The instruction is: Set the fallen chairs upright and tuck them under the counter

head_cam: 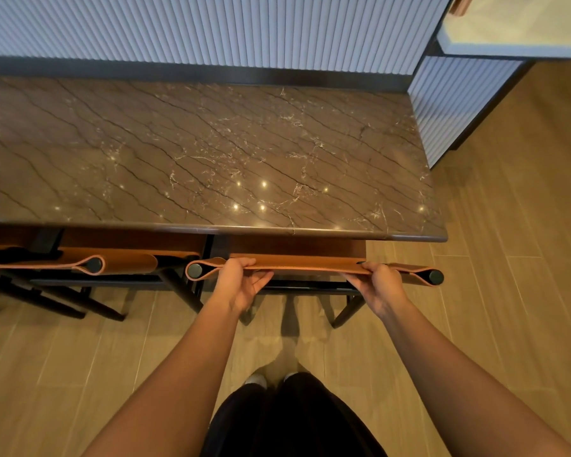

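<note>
We see a wood floor [508,291] made of long tan boards with thin pale lines between them. At the top is a wall [211,28] with many thin ribs that run up and down, pale blue-grey. A dark strip [178,69] runs along the foot of that wall. On the right a cabinet [449,103] with the same ribs stands on the floor. It has a pale flat top [515,28]. In the top right corner is a small pinkish-tan thing [460,4], cut off by the edge; we cannot tell what it is. At the bottom we see black trousers [294,423] and the tips of two white shoes [256,379].
</note>
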